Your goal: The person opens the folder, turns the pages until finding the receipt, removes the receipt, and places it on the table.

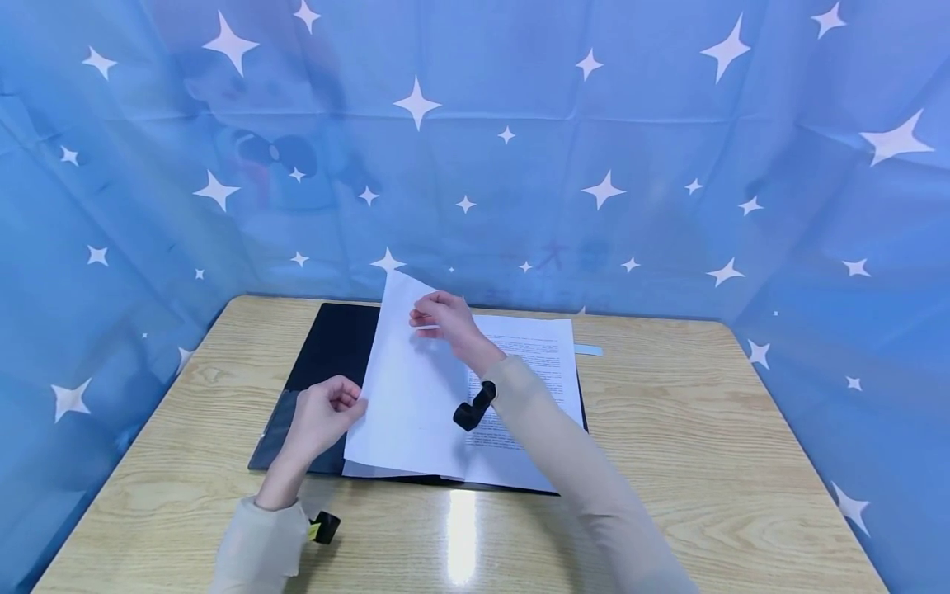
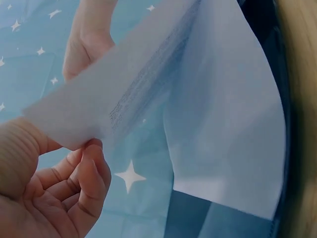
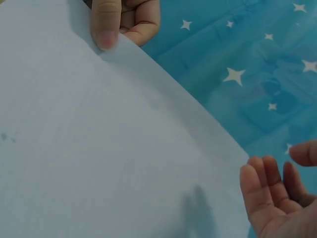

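Note:
A black folder (image 1: 337,346) lies spread on the table with white sheets in it. One sheet (image 1: 416,388) is lifted and leans to the left, its blank side toward the head camera. My left hand (image 1: 326,412) pinches this sheet's left edge between thumb and fingers, as the left wrist view shows with the printed underside. Over the sheet's upper part is my right hand (image 1: 449,322), fingers loosely bent and holding nothing; in the right wrist view its fingertips (image 3: 253,168) are right at the sheet's edge. A printed page (image 1: 530,355) lies on the folder's right side.
A light blue tab (image 1: 589,351) sticks out past the folder's right edge. The wooden table (image 1: 690,437) reaches back to a blue curtain with white stars (image 1: 505,190). Black wrist cameras (image 1: 469,412) are strapped to both arms.

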Demonstrator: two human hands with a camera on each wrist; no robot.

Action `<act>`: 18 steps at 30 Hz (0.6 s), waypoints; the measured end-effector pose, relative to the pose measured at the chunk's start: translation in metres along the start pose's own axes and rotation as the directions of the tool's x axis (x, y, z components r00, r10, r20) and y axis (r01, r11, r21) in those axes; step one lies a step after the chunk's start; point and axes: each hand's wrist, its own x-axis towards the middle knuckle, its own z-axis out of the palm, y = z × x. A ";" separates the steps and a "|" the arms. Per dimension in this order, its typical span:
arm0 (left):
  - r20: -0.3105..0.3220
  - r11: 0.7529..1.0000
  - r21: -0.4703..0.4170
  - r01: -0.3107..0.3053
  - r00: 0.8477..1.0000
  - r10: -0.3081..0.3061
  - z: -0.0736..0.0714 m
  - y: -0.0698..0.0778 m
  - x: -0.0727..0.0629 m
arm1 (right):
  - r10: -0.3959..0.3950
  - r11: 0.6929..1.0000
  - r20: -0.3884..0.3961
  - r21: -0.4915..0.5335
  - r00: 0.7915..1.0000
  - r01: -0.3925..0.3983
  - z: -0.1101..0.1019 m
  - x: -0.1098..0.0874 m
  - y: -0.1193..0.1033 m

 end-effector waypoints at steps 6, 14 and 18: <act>-0.016 0.999 0.033 0.011 1.000 -0.011 -0.001 -0.014 0.000 | -0.006 1.000 0.010 0.017 1.000 0.006 -0.014 -0.002 0.003; -0.019 0.997 0.075 0.029 0.999 -0.028 0.001 -0.025 0.002 | -0.001 1.000 -0.023 0.024 1.000 0.001 -0.037 -0.002 0.011; -0.006 0.994 0.089 0.059 0.998 -0.059 0.003 -0.032 0.002 | 0.007 1.000 -0.027 0.006 1.000 -0.007 -0.049 -0.002 0.014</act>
